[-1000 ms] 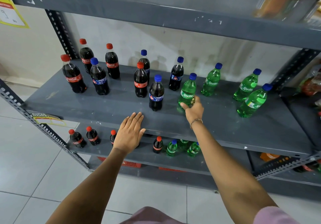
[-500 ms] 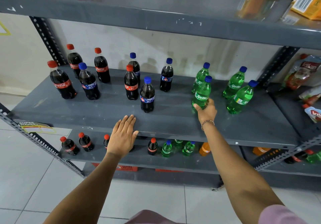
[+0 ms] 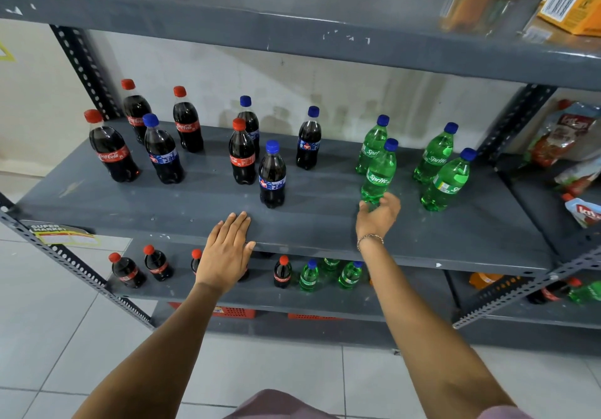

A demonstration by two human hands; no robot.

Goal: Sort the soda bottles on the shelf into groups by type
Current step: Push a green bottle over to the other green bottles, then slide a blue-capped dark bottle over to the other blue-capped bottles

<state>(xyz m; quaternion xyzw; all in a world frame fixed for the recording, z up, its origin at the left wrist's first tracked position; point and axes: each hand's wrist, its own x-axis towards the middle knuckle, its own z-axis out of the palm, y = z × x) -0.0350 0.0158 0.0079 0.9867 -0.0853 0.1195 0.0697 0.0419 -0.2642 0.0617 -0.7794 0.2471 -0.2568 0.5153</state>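
On the grey middle shelf (image 3: 325,223) stand mixed soda bottles. Red-capped Coca-Cola bottles (image 3: 112,155) and blue-capped Pepsi bottles (image 3: 272,176) are intermixed on the left and in the middle. Green Sprite bottles (image 3: 434,155) cluster on the right. My right hand (image 3: 379,215) curls around the base of one upright Sprite bottle (image 3: 379,171), which stands just in front of another Sprite. My left hand (image 3: 227,249) lies flat on the shelf's front edge, fingers together, holding nothing.
The shelf below (image 3: 325,301) carries more small Coca-Cola and Sprite bottles. Orange cartons (image 3: 572,2) sit on the top shelf. Snack pouches (image 3: 566,132) fill the neighbouring bay on the right. A slotted upright (image 3: 514,122) stands behind the Sprite group.
My right hand slid the Sprite bottle rightwards from beside the front Pepsi into the Sprite cluster. The left hand stayed flat on the shelf edge. The view shifted right.
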